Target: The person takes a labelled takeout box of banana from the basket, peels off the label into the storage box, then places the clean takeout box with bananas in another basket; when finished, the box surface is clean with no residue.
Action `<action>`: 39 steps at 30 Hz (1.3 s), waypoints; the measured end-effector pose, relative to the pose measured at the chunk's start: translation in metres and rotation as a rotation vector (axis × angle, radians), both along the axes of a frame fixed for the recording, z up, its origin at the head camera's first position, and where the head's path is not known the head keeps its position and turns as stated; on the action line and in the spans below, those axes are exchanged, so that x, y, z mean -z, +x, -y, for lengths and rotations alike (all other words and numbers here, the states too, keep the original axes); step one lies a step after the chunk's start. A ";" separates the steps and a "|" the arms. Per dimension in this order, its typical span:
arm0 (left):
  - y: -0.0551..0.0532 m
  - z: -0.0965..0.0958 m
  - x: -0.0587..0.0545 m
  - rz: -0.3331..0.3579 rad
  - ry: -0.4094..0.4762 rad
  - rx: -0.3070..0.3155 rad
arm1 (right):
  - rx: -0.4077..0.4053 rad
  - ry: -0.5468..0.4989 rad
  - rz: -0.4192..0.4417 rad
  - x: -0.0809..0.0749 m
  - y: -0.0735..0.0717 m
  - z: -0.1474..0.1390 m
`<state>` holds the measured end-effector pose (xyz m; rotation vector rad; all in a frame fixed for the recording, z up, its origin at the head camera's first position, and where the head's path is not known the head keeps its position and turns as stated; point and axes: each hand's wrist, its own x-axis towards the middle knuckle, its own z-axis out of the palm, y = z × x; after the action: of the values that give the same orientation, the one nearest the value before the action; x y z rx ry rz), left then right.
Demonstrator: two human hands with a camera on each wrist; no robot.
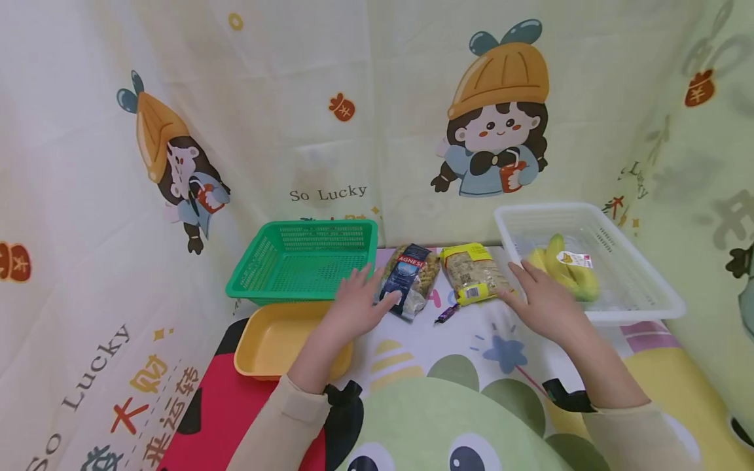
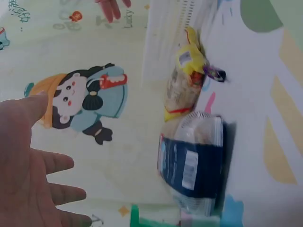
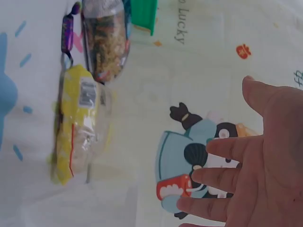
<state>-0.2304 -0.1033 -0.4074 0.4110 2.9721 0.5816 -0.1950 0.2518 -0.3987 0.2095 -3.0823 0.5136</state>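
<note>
Farthest left, beside the left wrist and partly behind that forearm, is a yellow tub (image 1: 277, 337), with a green basket (image 1: 321, 242) just beyond it, to the left of and behind the left hand (image 1: 356, 304). That hand, fingers spread and grasping nothing, is held near the basket's front right corner. Just right of it, a dark-blue-labelled AGNESI pasta bag (image 1: 409, 278) lies on the desk (image 1: 427, 340). Between the two hands, nearer the person than the bags, sits a small purple-wrapped piece (image 1: 448, 314), close to the lower end of a yellow-and-clear bag (image 1: 470, 268). This bag lies just left of the right hand (image 1: 548, 304), which is likewise released, its fingers extended. Beyond and to the right of that hand stands a white basket (image 1: 633, 317) containing bananas (image 1: 556, 261) with a label.
</note>
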 end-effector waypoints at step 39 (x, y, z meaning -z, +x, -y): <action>-0.070 -0.223 -0.015 0.474 0.643 0.136 | 0.143 -0.190 0.293 -0.018 -0.064 -0.161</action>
<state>-0.2999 0.1194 -0.3923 0.4326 2.2376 1.3910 -0.2587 0.4132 -0.3809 -0.0972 -3.2605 0.8971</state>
